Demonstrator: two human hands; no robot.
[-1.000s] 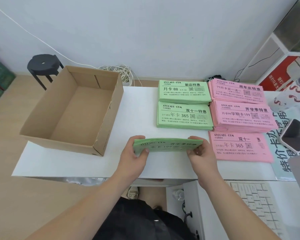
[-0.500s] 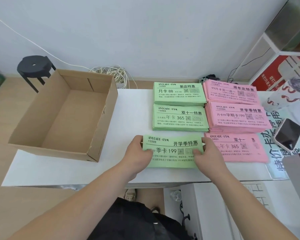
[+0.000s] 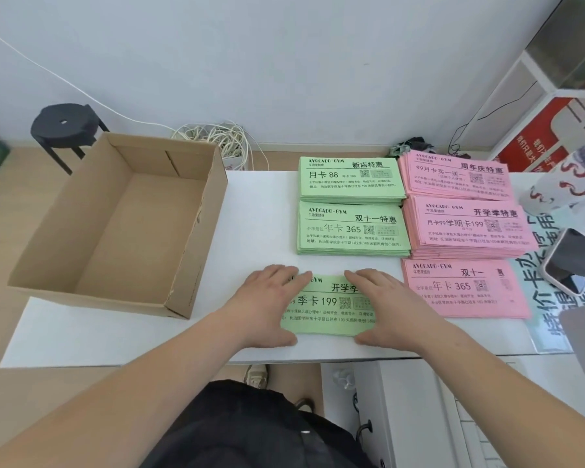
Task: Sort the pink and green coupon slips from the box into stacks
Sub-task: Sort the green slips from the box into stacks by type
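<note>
The open brown cardboard box (image 3: 210, 211) at the left of the white table (image 3: 257, 224) shows only its bare floor, so the sorting looks close to finished, and the risk now lies in the squaring-up. The nearest green coupon stack (image 3: 328, 309) lies close to the table's front edge. A harder push from one side than the other could skew it, fan the loose slips or slide some over that edge. Just beside it on the right lies the thin pink coupon stack (image 3: 463, 288). A sideways shove could drive green slips against or under it and mix the colours. Lifting the palms fast might also drag the top slip along.

The left hand (image 3: 271, 298) is spread open, palm down, with straight fingers across the stack's left end and the thumb at its near edge. The right hand (image 3: 385, 302) mirrors it on the right end, also open, with the thumb at the near edge. Neither hand grips anything. Both appear to press and bracket the green stack between them.
</note>
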